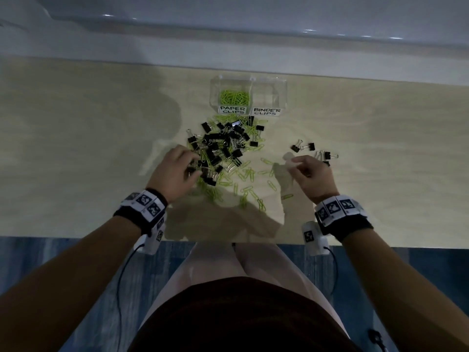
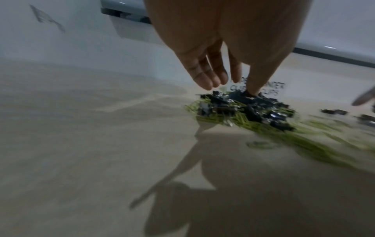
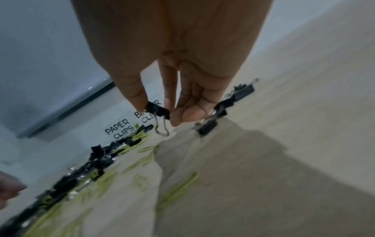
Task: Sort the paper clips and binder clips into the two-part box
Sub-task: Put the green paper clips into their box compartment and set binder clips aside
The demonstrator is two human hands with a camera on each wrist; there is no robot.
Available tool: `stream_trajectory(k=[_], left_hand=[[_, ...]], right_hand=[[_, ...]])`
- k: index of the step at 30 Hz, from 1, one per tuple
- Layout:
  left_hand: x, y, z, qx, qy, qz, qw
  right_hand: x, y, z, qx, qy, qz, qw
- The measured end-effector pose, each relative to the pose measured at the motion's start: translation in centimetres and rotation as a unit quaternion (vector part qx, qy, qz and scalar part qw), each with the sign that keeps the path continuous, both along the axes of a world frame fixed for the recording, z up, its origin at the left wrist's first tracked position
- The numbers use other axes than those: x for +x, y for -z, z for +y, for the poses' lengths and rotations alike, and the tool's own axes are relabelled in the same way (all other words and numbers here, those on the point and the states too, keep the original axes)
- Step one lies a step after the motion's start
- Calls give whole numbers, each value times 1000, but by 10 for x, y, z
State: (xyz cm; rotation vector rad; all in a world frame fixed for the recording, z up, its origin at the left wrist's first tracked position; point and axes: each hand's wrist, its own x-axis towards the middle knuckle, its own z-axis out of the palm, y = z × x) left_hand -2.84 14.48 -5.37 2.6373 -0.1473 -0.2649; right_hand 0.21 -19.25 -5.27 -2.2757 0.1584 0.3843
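Note:
A clear two-part box (image 1: 281, 97) stands at the back of the table. Its left part, labelled PAPER CLIPS, holds green paper clips (image 1: 234, 96); the right part, labelled BINDER CLIPS, looks empty. In front of it lies a mixed pile of black binder clips (image 1: 223, 146) and green paper clips (image 1: 243, 174). My left hand (image 1: 195, 168) reaches into the pile's left edge with fingers spread, the thumb tip (image 2: 253, 91) touching a clip. My right hand (image 1: 297, 166) hovers right of the pile and pinches one black binder clip (image 3: 158, 110) between thumb and fingers.
A few binder clips (image 1: 312, 149) lie apart just beyond the right hand. Loose paper clips (image 1: 261, 204) spread toward the table's near edge (image 1: 101, 236). A pale wall ledge (image 1: 228, 47) runs behind the box. My lap is below the table edge.

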Motion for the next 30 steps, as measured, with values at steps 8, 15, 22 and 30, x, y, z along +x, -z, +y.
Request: stream_trajectory(k=[8,15,22,30], left_hand=[[-51,21,-17,3,112,77,991],[-37,16,-54,-31,77,49,995],[-19,11,-80,-80,52,69,993],[-28,10,-92,-13,61,147,987]], right_hand=[[-34,4,-16,-100,-107,-71,987],[-63,10,32,-120,-200,-26,972],[-19,12,79,-86,-205,-2,975],[8,2,53,-198,-226,56,952]])
